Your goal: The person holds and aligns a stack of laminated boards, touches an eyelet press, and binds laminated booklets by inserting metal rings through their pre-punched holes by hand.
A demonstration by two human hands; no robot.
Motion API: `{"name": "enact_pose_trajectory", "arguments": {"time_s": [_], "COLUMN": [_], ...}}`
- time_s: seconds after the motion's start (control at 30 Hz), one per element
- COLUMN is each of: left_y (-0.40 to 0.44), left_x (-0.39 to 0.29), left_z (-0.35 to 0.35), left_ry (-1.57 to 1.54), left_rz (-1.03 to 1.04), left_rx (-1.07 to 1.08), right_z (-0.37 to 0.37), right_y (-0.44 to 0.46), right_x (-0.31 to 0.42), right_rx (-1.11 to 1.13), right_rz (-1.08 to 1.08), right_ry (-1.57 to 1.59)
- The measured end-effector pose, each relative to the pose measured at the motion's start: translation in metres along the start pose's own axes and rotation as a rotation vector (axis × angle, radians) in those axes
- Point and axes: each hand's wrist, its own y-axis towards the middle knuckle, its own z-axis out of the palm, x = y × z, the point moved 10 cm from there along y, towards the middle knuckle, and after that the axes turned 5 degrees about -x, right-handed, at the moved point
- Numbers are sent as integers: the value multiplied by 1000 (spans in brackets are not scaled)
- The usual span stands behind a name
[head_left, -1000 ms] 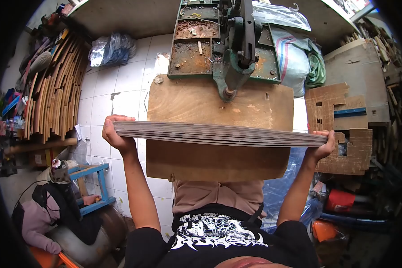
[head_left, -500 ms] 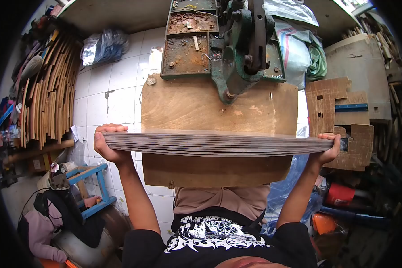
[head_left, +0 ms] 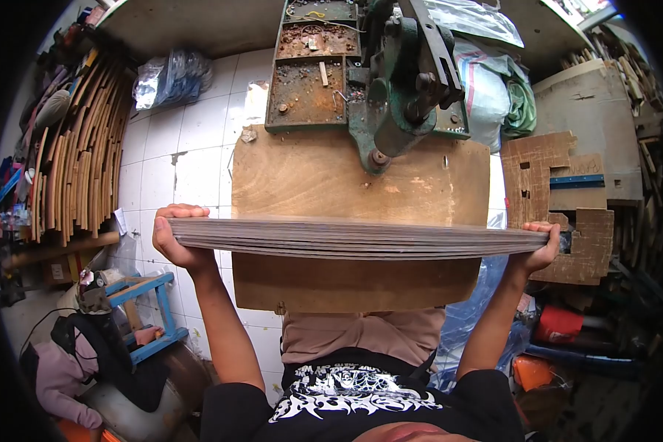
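A stack of thin, flat grey-brown boards (head_left: 353,239) spans the view from side to side, edges facing me and sagging slightly in the middle. My left hand (head_left: 178,239) is closed around its left end, fingers on top. At the opposite end my right hand (head_left: 541,249) grips the stack the same way. Beneath the stack lies a wooden work board (head_left: 331,166), partly covered by it. Beyond stands a green metal press (head_left: 401,118) with a dark lever arm (head_left: 436,59).
A rusty compartment tray (head_left: 307,96) sits beside the press. Many upright wooden strips (head_left: 85,147) lean at the left, above a blue frame (head_left: 166,313). Cut-out brown boards (head_left: 530,173) and a white sack (head_left: 482,92) are on the right.
The dark lever arm on the press has tilted over to the right. Both hands keep their hold on the stack, which has hardly moved. The view has shifted slightly.
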Motion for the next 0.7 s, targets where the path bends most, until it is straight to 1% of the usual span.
{"name": "enact_pose_trajectory", "arguments": {"time_s": [0.07, 0.13, 0.2, 0.3, 0.5, 0.63, 0.7], "left_y": [0, 0, -1, -1, -2, -3, -2], "left_x": [0, -1, 1, -1, -2, -4, -3], "left_z": [0, -2, 1, 1, 0, 0, 1], "left_ry": [16, 28, 55, 99, 107, 86, 120], "left_rz": [-3, 0, -15, 2, -18, -20, -5], "left_rx": [-10, -20, 39, 44, -24, -29, 7], "right_z": [-4, -5, -7, -6, 2, 4, 2], "right_y": [-1, 0, 2, 3, -2, -4, -2], "right_x": [0, 0, -1, 3, 10, 14, 12], "right_rx": [-92, -78, -66, -42, -30, -30, -21], "right_rz": [20, 8, -8, -61, -42, -64, -82], "right_ry": [-11, -19, -21, -81, -84, -128, -139]}}
